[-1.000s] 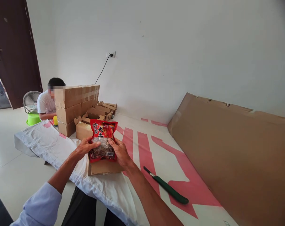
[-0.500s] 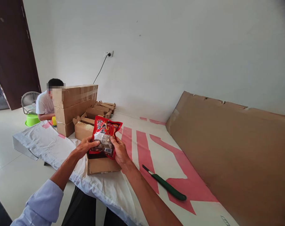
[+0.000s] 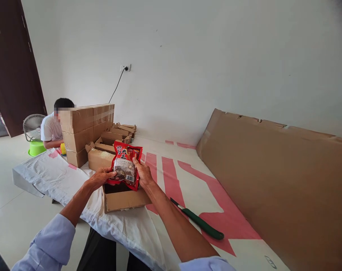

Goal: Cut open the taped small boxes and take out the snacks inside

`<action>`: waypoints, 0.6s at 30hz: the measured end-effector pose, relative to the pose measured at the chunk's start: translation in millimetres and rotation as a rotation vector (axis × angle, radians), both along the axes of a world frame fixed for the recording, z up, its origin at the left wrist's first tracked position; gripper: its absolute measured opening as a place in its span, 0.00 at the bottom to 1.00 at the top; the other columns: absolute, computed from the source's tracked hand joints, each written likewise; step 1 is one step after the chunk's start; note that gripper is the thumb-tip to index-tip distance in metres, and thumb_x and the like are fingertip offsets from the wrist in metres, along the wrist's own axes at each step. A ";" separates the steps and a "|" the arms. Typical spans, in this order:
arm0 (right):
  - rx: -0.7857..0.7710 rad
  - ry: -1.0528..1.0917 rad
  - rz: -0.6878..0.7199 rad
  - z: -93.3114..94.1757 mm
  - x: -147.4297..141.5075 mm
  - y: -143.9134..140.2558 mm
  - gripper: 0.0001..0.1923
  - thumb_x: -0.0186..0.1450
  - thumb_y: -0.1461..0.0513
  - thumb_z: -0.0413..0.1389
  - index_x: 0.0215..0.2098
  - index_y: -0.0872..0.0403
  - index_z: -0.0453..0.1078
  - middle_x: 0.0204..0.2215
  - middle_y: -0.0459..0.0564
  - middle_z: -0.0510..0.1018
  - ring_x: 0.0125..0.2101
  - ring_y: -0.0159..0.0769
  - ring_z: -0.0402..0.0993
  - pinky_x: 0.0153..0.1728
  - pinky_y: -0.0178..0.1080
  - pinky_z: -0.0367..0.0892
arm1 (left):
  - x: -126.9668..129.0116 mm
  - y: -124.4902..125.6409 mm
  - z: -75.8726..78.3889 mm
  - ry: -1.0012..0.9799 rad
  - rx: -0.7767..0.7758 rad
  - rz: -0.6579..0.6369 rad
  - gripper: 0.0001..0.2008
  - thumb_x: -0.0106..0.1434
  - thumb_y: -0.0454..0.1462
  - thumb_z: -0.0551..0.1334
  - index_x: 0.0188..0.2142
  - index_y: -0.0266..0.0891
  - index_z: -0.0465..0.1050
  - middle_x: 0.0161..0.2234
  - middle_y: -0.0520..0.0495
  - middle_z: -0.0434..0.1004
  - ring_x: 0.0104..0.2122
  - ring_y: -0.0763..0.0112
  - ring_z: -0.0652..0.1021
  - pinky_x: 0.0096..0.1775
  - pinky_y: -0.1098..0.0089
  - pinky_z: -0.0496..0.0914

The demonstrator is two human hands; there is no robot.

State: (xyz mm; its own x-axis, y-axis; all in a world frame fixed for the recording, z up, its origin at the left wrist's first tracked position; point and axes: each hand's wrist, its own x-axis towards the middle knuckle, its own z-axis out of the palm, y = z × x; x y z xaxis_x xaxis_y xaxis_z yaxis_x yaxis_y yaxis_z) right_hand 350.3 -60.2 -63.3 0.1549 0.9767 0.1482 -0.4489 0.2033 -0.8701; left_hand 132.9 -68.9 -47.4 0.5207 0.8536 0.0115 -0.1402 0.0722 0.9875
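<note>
A red plastic food packet (image 3: 125, 165), printed with characters and a barcode, is held up in front of me between both hands. My left hand (image 3: 101, 177) pinches its left edge, thumb on the face turned to me. On the other side my right hand (image 3: 143, 174) grips the right edge, thumb also on the front. Just beneath the packet stands an open cardboard box (image 3: 127, 200) at the table's near edge; its inside is dark and partly hidden by the packet. To the right of my right forearm lies a green-handled knife (image 3: 202, 224).
Behind the packet are several open cartons (image 3: 99, 158) and a stack of taped boxes (image 3: 79, 139). A person (image 3: 54, 128) leans at the table's far left, near a fan (image 3: 32, 126). A large cardboard sheet (image 3: 272, 173) slants along the right side of the cloth-covered table (image 3: 193, 188).
The packet remains in both hands over the open box, turned slightly. My right hand has shifted a little along its edge. The view has moved slightly.
</note>
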 end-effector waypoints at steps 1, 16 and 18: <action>0.003 -0.007 0.018 -2.4 -0.1 -2.7 0.28 0.53 0.40 0.73 0.36 0.54 0.80 0.29 0.49 0.86 0.30 0.43 0.83 0.34 0.44 0.79 | 0.5 1.2 -1.4 -0.016 0.004 0.015 0.28 0.47 0.53 0.82 0.37 0.32 0.84 0.35 0.37 0.87 0.33 0.60 0.86 0.33 0.68 0.77; 0.024 0.003 0.127 -19.9 7.2 -6.5 0.21 0.56 0.47 0.73 0.39 0.51 0.81 0.40 0.51 0.89 0.44 0.48 0.85 0.46 0.48 0.80 | 5.1 32.1 -6.6 -0.137 -0.037 0.176 0.24 0.48 0.49 0.82 0.33 0.31 0.85 0.28 0.41 0.86 0.27 0.62 0.84 0.35 0.64 0.81; 0.010 0.008 0.130 -21.6 7.7 -3.3 0.18 0.57 0.48 0.72 0.39 0.51 0.80 0.39 0.51 0.88 0.43 0.48 0.85 0.45 0.47 0.81 | 4.6 35.3 -5.1 -0.138 -0.059 0.167 0.20 0.51 0.46 0.82 0.33 0.31 0.85 0.30 0.40 0.86 0.28 0.61 0.85 0.36 0.63 0.81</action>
State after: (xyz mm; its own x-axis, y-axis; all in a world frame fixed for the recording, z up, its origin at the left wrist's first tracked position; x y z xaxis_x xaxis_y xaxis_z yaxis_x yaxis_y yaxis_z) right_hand 358.1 -63.6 -84.9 0.0288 0.9871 0.1578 -0.4793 0.1521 -0.8644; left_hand 137.5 -33.6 -52.5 0.3690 0.9292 0.0200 -0.2882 0.0940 0.9530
